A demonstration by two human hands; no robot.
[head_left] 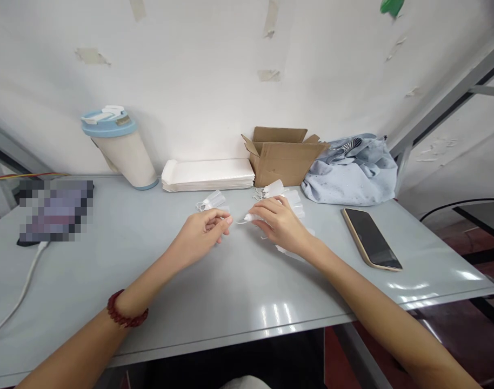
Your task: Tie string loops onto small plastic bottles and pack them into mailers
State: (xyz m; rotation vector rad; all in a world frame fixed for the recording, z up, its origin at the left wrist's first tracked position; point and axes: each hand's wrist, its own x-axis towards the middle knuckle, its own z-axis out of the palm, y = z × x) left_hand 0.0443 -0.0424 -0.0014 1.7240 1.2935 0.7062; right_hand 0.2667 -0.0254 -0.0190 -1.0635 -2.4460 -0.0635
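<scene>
Work appears to be at a two-handed step: one clear tube [248, 217] is presented by its neck, with its cord [241, 222] turned toward the free side. The right hand [277, 219] grasps the tube, thumb below and fingers above, leaving only the white neck exposed. The left hand [204, 229] is curled, thumb against forefinger, its tips just beside the cord's end; whether they pinch any of it, I cannot tell.

The tube is over the middle of the table [214, 319], between the hands, in front of the stack [208, 175] and the box [285, 162]. Its neck points left, straight at the left fingertips, and its long axis runs roughly sideways, along the table's length. The far end is hidden under the right palm, so any tilt is hard to judge. The cord leaves the neck leftward in a shallow curve.

As I judge it, the next move calls for a fine fingertip pinch on the cord by the left hand, with the right holding the neck steady and level.

More tubes lie in a pile [293, 198] beside and beyond the right hand, several with loops toward the left. Another pair [214, 200] rests beyond the left hand, loops leftward, clear ends slanting away rightward.
</scene>
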